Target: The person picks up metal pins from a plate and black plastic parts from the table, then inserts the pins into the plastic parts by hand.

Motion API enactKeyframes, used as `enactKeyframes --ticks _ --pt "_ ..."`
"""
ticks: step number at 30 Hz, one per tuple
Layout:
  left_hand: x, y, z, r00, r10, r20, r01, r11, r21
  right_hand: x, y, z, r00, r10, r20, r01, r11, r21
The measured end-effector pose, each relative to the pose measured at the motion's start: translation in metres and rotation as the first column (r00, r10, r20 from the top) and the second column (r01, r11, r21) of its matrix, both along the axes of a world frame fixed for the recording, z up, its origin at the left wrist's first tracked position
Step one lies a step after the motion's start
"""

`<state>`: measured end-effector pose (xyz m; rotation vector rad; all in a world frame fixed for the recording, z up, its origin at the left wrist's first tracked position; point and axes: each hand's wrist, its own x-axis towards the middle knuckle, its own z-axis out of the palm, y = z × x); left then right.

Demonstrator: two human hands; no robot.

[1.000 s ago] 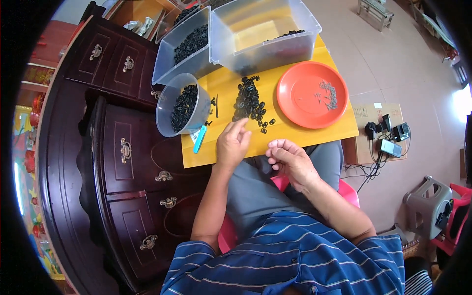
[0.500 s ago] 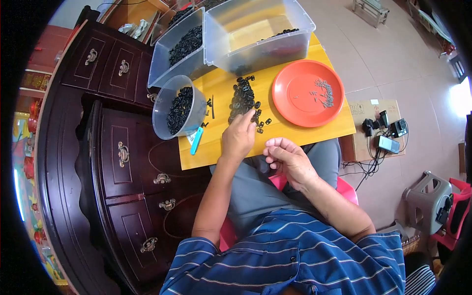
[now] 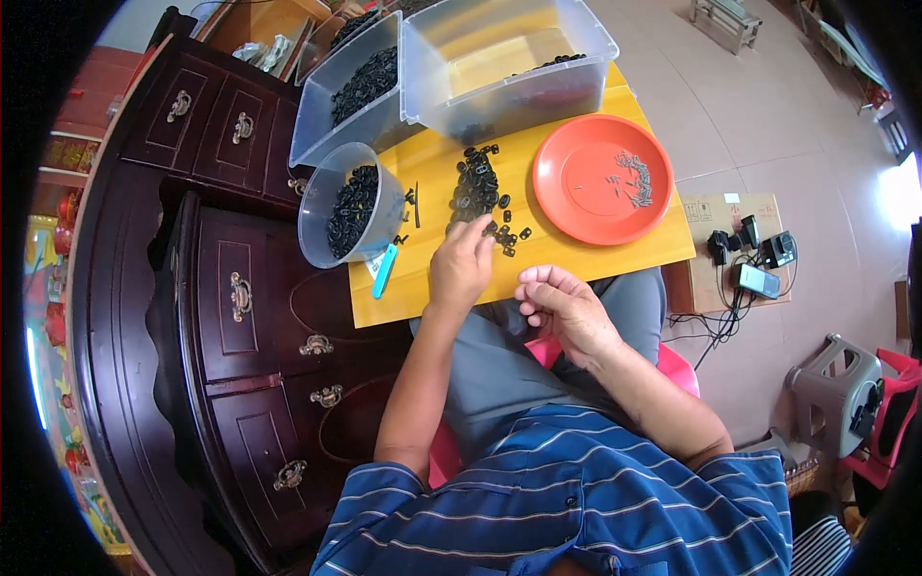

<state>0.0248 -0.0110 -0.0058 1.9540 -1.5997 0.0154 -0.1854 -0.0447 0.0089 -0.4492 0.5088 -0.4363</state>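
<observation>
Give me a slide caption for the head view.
Left hand at loose black parts on a yellow table, orange plate at right.

Parts pile [image 3: 473, 182] btwn tub [image 3: 388, 197] & plate [image 3: 576, 213]

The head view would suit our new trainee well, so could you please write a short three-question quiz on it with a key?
1. True or false: small grey pieces lie on the orange plate.
2. Multiple choice: what colour is the slim tool beside the round clear tub?
(a) red
(b) turquoise
(c) white
3. Short answer: which of the person's hands is nearer the loose black pile on the yellow tabletop?

Key: 1. True. 2. (b) turquoise. 3. The left hand.
</observation>
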Motion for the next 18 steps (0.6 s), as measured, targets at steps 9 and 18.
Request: enactKeyframes --ticks 9,18 --pt "-0.004 0.004 -0.001 0.992 0.043 -0.117 -0.047 0.998 -0.034 -0.001 0.000 0.003 1.000 0.002 -0.001 -0.002 1.000 -0.005" --pt "-0.024 0.019 0.019 0.963 0.054 -0.266 -0.068 0.997 -0.044 -0.001 0.000 0.002 1.000 -0.004 -0.005 0.004 1.000 0.005"
